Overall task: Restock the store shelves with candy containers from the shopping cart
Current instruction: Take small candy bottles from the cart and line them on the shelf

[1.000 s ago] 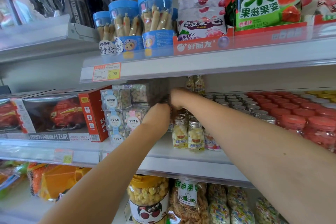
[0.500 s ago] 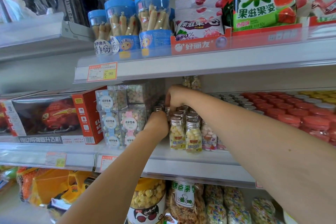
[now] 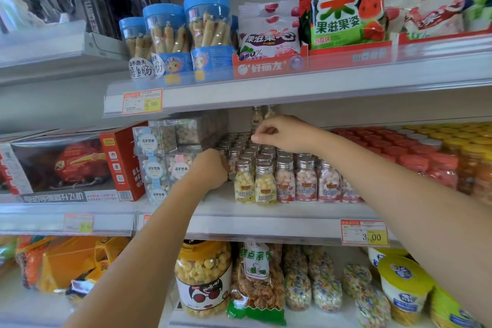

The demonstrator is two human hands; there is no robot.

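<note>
Candy bottles (image 3: 266, 181), silver-capped and upright, packed in rows on the middle shelf (image 3: 266, 212), with the front row near its lip. Left hand (image 3: 210, 169) at the left end of the bottles, back turned to the camera, fingers curled in against the leftmost ones; cannot tell whether gripping one or only pressing. Right hand (image 3: 282, 133) just above the caps of the bottles, over the back rows, fingers curled, thumb to forefinger, nothing seen between them. Behind the bottles, by the back wall, a stacked pair (image 3: 269, 111) standing higher, partly hidden by the right hand. Just left of the bottles, clear boxes (image 3: 159, 160) of pastel sweets in a stack, then a red toy box (image 3: 66, 165). Right of the bottles, red-capped jars (image 3: 415, 157), then yellow-capped jars (image 3: 466, 136). Above the bottles, on the upper shelf, blue-lidded tubs (image 3: 207, 32) and gummy bags (image 3: 343, 2). Below the bottles, a popcorn jar (image 3: 202, 277); down to their right on the shelf rail, a price tag (image 3: 364, 233) reading 3.00.
</note>
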